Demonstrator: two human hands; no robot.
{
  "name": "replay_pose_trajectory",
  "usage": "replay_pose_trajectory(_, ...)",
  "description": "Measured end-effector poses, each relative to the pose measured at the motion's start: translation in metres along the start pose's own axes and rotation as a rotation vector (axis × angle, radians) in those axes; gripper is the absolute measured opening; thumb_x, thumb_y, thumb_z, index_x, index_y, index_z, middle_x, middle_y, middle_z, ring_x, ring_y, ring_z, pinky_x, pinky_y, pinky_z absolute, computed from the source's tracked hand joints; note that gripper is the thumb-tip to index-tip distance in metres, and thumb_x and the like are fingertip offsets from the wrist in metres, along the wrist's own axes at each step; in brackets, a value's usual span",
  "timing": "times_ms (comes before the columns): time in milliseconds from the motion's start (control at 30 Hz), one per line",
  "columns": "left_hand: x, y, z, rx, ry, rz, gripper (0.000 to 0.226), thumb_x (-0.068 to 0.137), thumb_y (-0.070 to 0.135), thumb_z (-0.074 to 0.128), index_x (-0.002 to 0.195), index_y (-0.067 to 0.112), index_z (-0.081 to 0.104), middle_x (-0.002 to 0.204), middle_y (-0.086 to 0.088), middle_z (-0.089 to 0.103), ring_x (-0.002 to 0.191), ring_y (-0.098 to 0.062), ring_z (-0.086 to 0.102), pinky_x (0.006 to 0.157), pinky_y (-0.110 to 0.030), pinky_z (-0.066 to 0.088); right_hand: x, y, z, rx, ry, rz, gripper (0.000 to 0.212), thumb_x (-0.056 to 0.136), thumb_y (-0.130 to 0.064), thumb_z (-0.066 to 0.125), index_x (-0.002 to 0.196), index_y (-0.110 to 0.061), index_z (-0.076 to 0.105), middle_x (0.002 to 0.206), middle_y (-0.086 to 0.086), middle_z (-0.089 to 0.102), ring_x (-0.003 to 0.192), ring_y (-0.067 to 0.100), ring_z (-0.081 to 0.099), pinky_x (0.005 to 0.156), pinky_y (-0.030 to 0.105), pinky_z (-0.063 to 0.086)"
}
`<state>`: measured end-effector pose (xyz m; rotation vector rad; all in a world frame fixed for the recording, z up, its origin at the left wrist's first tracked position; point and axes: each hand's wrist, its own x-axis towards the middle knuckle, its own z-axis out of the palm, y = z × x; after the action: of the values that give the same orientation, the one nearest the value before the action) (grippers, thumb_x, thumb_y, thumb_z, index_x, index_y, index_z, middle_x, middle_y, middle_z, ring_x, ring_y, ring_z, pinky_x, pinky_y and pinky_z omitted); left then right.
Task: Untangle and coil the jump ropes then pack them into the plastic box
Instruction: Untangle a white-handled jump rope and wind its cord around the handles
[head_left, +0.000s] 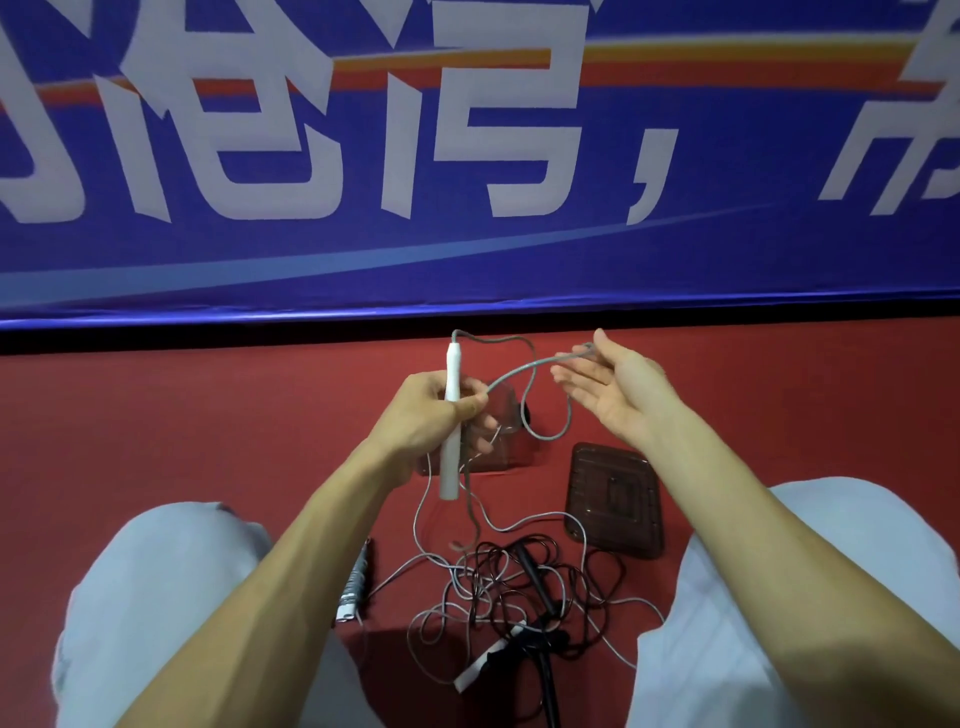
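My left hand (434, 410) grips a white jump-rope handle (450, 457) upright and pinches a loop of its grey rope (519, 370) against it. My right hand (615, 382) is held palm up with straight fingers, and the grey rope lies across its fingertips. The rope hangs down into a tangle (519, 587) of grey and black ropes on the red floor between my knees. A black handle (535, 577) and a second white handle (480, 667) lie in that tangle. The clear plastic box (506, 447) stands behind my left hand, mostly hidden by it.
The box's clear lid (615, 499) lies flat on the red floor to the right of the box. A coiled grey rope bundle (356, 584) rests by my left knee. A blue banner (467, 156) hangs along the far edge of the floor.
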<state>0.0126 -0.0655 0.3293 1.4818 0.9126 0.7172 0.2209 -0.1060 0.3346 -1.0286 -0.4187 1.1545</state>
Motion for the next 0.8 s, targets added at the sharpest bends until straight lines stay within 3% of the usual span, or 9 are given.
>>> replay_pose_trajectory(100,-0.001,0.005,0.002,-0.1,0.025,0.008,0.004,0.096,0.004,0.057,0.095,0.005,0.061,0.072,-0.011,0.07,0.055,-0.021,0.067,0.054,-0.031,0.057,-0.005,0.005,0.004,-0.245,-0.03,-0.049,0.033,0.102,-0.03,0.044,0.1,-0.001,0.062,0.09,0.014,0.071,0.075,0.026,0.069,0.063,0.032,0.057)
replay_pose_trajectory(200,0.0,0.01,0.003,-0.263,0.091,0.011,0.007,0.097,0.003,0.055,0.092,0.004,0.06,0.076,-0.013,0.069,0.058,-0.023,0.07,0.055,-0.033,0.06,-0.013,0.012,0.012,-0.625,-0.079,-0.156,0.018,0.1,-0.009,0.046,0.099,-0.002,0.063,0.085,0.012,0.067,0.063,0.019,0.063,0.059,0.027,0.055)
replay_pose_trajectory(267,0.002,0.012,0.001,-0.389,0.144,0.016,0.005,0.098,0.005,0.054,0.096,0.004,0.058,0.078,-0.012,0.07,0.063,-0.025,0.071,0.059,-0.034,0.061,-0.017,0.019,0.017,-0.804,-0.201,-0.13,0.019,0.094,0.004,0.047,0.1,-0.003,0.064,0.085,0.011,0.068,0.067,0.018,0.064,0.062,0.026,0.056)
replay_pose_trajectory(333,0.005,0.014,-0.002,-0.526,0.188,0.023,0.005,0.099,0.005,0.052,0.1,0.003,0.056,0.077,-0.01,0.072,0.068,-0.026,0.072,0.063,-0.035,0.061,-0.02,0.026,0.019,-0.923,-0.386,-0.046,0.029,0.089,0.013,0.047,0.099,-0.008,0.064,0.089,0.006,0.069,0.08,0.017,0.065,0.074,0.027,0.056)
replay_pose_trajectory(400,0.006,0.016,-0.004,-0.634,0.222,0.03,0.006,0.099,0.004,0.05,0.103,0.001,0.054,0.079,-0.012,0.072,0.07,-0.028,0.073,0.068,-0.037,0.061,-0.022,0.032,0.019,-1.026,-0.561,0.012,0.032,0.089,0.013,0.049,0.099,-0.013,0.065,0.092,-0.002,0.068,0.089,0.011,0.062,0.085,0.027,0.051)
replay_pose_trajectory(467,0.006,0.018,-0.006,-0.731,0.23,0.027,0.008,0.099,0.004,0.049,0.105,-0.001,0.052,0.087,-0.016,0.07,0.073,-0.03,0.074,0.07,-0.04,0.061,-0.023,0.038,0.02,-1.114,-0.637,-0.006,0.025,0.091,0.005,0.054,0.1,-0.016,0.066,0.094,-0.006,0.066,0.087,0.004,0.059,0.086,0.025,0.048)
replay_pose_trajectory(533,0.005,0.019,-0.008,-0.831,0.238,0.019,0.009,0.1,0.004,0.049,0.106,-0.003,0.051,0.093,-0.019,0.069,0.075,-0.032,0.074,0.068,-0.04,0.062,-0.02,0.043,0.02,-1.189,-0.583,-0.152,0.021,0.091,0.0,0.059,0.091,-0.02,0.065,0.091,-0.002,0.068,0.082,0.008,0.062,0.086,0.032,0.051)
replay_pose_trajectory(633,0.005,0.019,-0.011,-0.917,0.286,0.05,0.017,0.1,0.005,0.05,0.113,-0.005,0.049,0.096,-0.02,0.07,0.084,-0.034,0.073,0.072,-0.04,0.062,-0.015,0.045,0.021,-1.219,-0.39,-0.332,0.025,0.09,-0.003,0.06,0.081,-0.026,0.062,0.085,0.012,0.072,0.083,0.029,0.07,0.083,0.048,0.057)
replay_pose_trajectory(800,0.007,0.017,-0.009,-0.65,0.352,0.102,0.022,0.101,0.008,0.048,0.12,-0.002,0.049,0.101,-0.015,0.069,0.083,-0.029,0.072,0.074,-0.038,0.06,-0.02,0.031,0.027,-0.807,-0.258,-0.345,0.016,0.094,0.004,0.051,0.101,-0.008,0.058,0.078,0.009,0.064,0.064,0.02,0.068,0.067,0.038,0.059)
